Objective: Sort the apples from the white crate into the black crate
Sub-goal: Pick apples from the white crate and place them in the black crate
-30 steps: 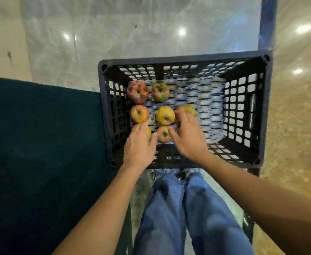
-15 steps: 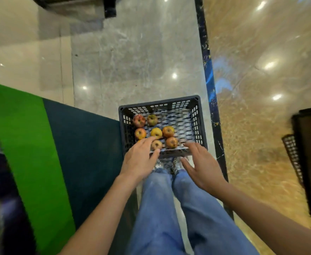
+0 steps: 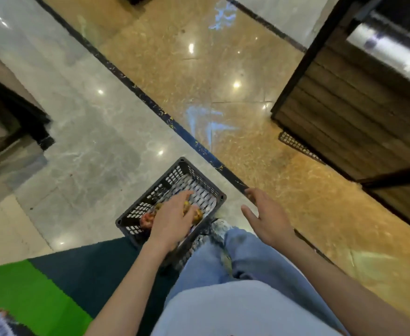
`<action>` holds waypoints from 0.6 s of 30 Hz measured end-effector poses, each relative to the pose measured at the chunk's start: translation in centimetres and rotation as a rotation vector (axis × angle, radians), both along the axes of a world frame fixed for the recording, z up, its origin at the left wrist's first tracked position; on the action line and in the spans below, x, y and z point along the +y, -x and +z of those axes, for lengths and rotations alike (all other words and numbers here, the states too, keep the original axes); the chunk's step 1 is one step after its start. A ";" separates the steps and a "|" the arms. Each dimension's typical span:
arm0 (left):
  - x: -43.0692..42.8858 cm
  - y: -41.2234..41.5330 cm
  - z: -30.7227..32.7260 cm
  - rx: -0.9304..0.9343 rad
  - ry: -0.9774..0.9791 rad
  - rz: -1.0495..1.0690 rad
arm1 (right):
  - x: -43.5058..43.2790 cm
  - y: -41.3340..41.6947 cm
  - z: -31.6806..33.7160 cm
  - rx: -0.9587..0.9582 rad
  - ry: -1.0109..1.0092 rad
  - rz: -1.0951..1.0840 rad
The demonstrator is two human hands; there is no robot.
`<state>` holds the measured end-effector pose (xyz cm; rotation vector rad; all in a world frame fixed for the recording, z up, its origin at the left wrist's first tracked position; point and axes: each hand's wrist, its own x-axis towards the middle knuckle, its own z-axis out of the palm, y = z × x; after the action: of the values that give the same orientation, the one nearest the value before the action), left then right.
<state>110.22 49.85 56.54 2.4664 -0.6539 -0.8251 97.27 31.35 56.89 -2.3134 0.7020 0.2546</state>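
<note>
The black crate stands on the marble floor in front of my feet, lined with white mesh. Several apples lie in it, mostly hidden under my left hand, which hovers over them with fingers spread and relaxed, holding nothing. My right hand hangs open in the air to the right of the crate, above the floor, empty. The white crate is out of view.
A dark green and bright green mat lies at the lower left. A wooden slatted counter with another dark crate's corner stands at the right. My jeans-clad legs fill the bottom centre.
The view has risen and swung right, so the crate looks smaller and turned. My right hand pulled out of the crate to its right; my left hand stays over the apples.
</note>
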 end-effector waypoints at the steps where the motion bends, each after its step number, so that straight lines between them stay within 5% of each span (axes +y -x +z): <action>1: -0.5 0.0 0.2 0.004 0.009 -0.066 | 0.2 1.4 0.2 0.000 -0.014 -0.105; 9: -7.6 3.4 0.2 0.006 -0.008 -0.662 | 3.6 13.7 0.6 -0.021 -0.045 -0.832; 18: -17.7 17.5 0.7 0.111 0.030 -1.089 | 8.1 27.5 -0.1 -0.055 -0.130 -1.470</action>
<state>92.74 32.15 57.23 1.8790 -1.9873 -1.2605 69.75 39.46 56.81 -1.1736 1.9983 -0.4256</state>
